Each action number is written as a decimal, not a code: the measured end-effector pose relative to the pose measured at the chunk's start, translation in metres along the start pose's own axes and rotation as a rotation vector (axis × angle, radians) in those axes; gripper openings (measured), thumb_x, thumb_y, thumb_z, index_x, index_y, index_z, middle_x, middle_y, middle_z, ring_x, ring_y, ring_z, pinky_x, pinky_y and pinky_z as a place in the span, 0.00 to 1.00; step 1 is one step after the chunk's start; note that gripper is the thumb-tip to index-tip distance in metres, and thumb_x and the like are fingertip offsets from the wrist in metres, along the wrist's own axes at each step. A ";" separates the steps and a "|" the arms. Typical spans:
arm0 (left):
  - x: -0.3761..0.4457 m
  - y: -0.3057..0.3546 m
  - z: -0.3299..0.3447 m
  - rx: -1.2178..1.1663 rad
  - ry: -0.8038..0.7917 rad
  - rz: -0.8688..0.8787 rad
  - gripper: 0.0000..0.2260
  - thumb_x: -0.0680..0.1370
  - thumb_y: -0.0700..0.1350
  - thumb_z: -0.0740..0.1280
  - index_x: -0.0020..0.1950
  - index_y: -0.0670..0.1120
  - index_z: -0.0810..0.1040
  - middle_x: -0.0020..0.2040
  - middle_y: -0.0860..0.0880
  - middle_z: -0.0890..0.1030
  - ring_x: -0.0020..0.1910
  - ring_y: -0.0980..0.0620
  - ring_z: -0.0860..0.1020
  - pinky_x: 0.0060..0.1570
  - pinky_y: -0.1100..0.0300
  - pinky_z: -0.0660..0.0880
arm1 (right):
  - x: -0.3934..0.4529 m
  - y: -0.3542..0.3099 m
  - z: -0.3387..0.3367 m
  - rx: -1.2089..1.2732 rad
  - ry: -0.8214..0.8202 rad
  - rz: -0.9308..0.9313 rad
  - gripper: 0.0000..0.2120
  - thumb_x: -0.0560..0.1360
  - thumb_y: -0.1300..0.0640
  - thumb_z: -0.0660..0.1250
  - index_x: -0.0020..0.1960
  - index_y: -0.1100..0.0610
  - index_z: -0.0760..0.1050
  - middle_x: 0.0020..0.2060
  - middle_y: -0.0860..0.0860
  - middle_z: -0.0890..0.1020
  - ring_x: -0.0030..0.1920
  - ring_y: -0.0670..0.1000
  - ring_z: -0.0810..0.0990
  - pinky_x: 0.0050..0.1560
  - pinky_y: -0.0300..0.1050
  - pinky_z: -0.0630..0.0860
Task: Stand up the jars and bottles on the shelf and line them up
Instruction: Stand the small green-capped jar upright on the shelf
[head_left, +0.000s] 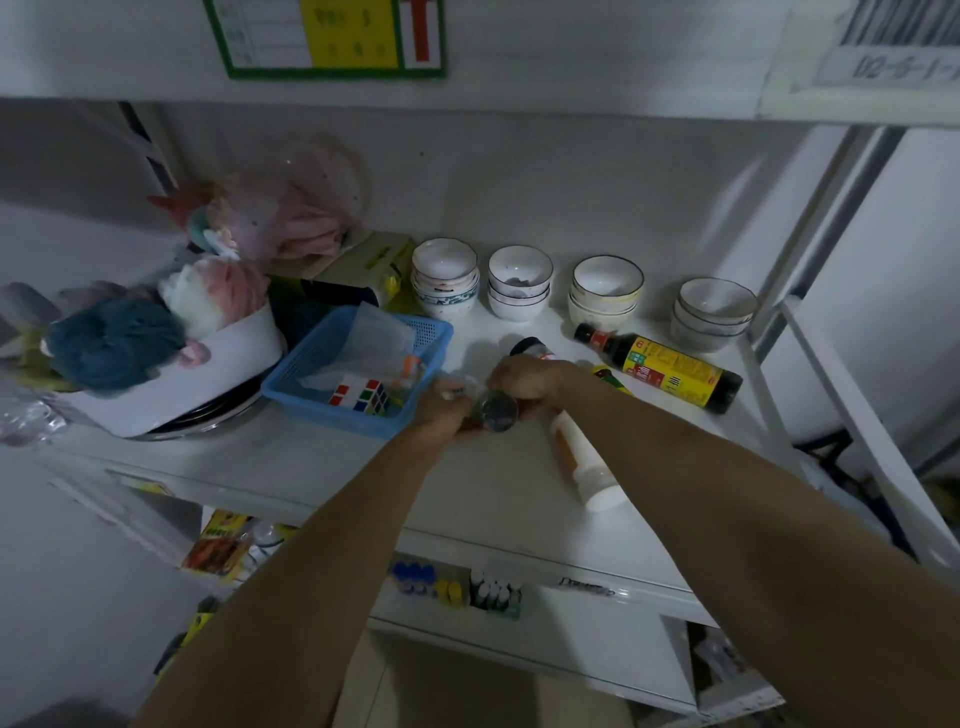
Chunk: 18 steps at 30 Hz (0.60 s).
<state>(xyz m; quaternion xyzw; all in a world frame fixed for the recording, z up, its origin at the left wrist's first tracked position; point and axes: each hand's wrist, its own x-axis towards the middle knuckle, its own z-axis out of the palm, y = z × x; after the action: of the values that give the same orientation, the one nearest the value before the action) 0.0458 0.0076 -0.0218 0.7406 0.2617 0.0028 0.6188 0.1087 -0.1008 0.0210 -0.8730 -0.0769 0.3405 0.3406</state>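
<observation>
On the white shelf (498, 499) my left hand (441, 410) and my right hand (524, 376) both grip a small glass jar (497, 413) with a dark round end facing me. Behind my right hand a black-capped jar (530, 347) lies partly hidden. A dark sauce bottle with a yellow label (670, 370) lies on its side at the right. A white bottle with an orange label (579, 457) lies on its side nearer me, under my right forearm. A small yellow-topped item (610, 378) shows beside my right wrist.
A blue basket (426, 338) with a puzzle cube (361, 397) stands left of my hands. Several stacks of white bowls (519, 283) line the back. Plush toys and a white container (171, 358) crowd the left end. A shelf post (810, 332) bounds the right.
</observation>
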 end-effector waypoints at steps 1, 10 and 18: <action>-0.004 0.004 -0.003 -0.074 -0.029 -0.031 0.05 0.78 0.36 0.63 0.53 0.43 0.73 0.48 0.43 0.77 0.45 0.46 0.77 0.34 0.64 0.76 | -0.003 -0.003 -0.002 0.008 0.024 -0.013 0.13 0.81 0.60 0.59 0.60 0.67 0.74 0.53 0.63 0.79 0.48 0.59 0.82 0.48 0.52 0.82; -0.007 0.002 -0.011 -0.154 -0.118 -0.075 0.18 0.77 0.27 0.60 0.66 0.33 0.71 0.66 0.33 0.75 0.45 0.45 0.78 0.49 0.53 0.78 | -0.008 -0.007 -0.002 0.159 0.124 -0.038 0.13 0.81 0.64 0.57 0.37 0.60 0.67 0.33 0.57 0.73 0.32 0.51 0.73 0.36 0.43 0.74; -0.002 -0.001 -0.009 -0.064 -0.134 -0.023 0.22 0.76 0.31 0.65 0.70 0.37 0.70 0.64 0.36 0.77 0.51 0.46 0.76 0.43 0.59 0.80 | 0.000 -0.008 -0.001 0.140 0.143 -0.068 0.22 0.81 0.41 0.53 0.54 0.60 0.71 0.41 0.56 0.77 0.46 0.53 0.76 0.52 0.48 0.77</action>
<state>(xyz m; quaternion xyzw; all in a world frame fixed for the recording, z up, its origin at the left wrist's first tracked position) 0.0405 0.0155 -0.0195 0.7159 0.2279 -0.0456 0.6584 0.1098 -0.0950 0.0268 -0.8661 -0.0581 0.2701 0.4167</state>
